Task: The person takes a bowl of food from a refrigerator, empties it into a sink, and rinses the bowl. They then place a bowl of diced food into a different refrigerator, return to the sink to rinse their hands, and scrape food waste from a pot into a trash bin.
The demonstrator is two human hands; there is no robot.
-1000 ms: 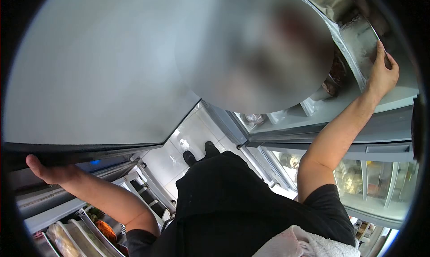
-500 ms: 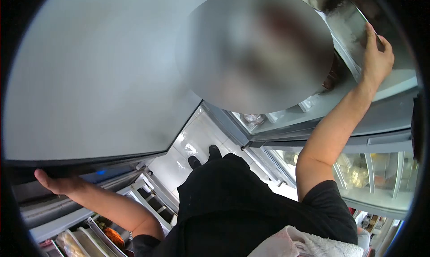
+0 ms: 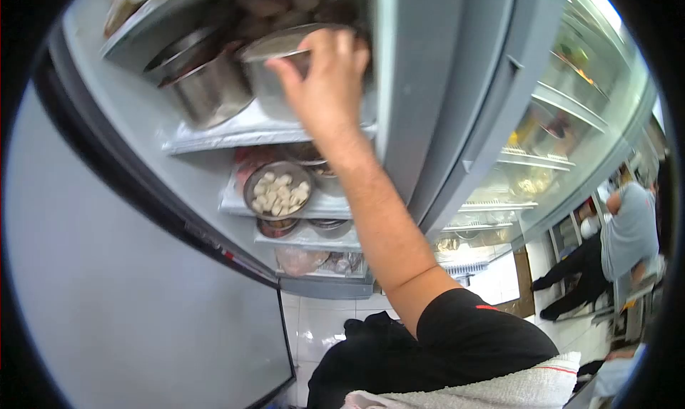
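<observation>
The open fridge door (image 3: 128, 295) fills the lower left, swung wide so the shelves are within reach. On the top shelf (image 3: 235, 134) a covered steel container (image 3: 267, 81) stands just beside a second steel pot (image 3: 203, 88), which crowds its left side. The right hand (image 3: 325, 74) is raised to it, fingers curled over its lid and rim, gripping. Below sits a bowl of dumplings (image 3: 278, 189). The left hand is out of view.

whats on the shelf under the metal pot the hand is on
Below the metal pot under the right hand, a shelf holds a round metal bowl of pale dumpling-like pieces. More containers sit behind it, mostly covered by the forearm. The pot's own contents are not visible.
</observation>
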